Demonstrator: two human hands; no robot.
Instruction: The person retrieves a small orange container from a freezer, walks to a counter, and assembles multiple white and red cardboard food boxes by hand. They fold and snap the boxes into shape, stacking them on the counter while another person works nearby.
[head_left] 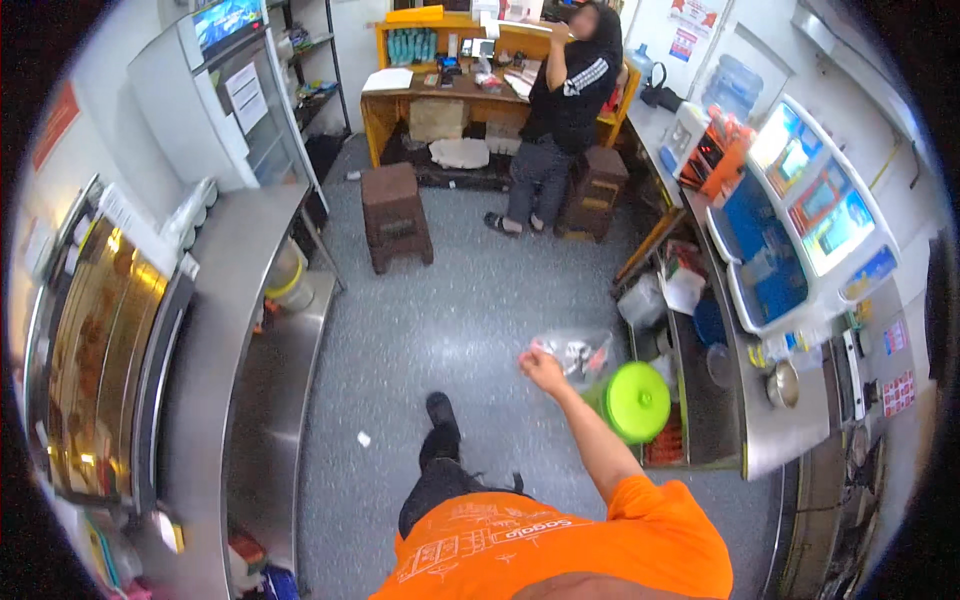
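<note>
My right arm stretches forward over the grey floor. My right hand (pixel 543 371) is closed, with its fingers curled at the edge of a clear plastic bag (pixel 578 356) that it appears to grip. Something white and red shows through the bag, too blurred to name. Just right of my forearm stands a bin or bucket with a round lime-green lid (pixel 640 402); my hand is apart from it. My left hand is out of the picture.
Steel counters (pixel 215 330) run along the left, with a lit display warmer (pixel 90 370). At right, a drink dispenser (pixel 815 220) and a metal bowl (pixel 783 384) sit on another counter. Ahead are a brown stool (pixel 395 215), a wooden desk (pixel 385 110) and a standing person (pixel 570 100).
</note>
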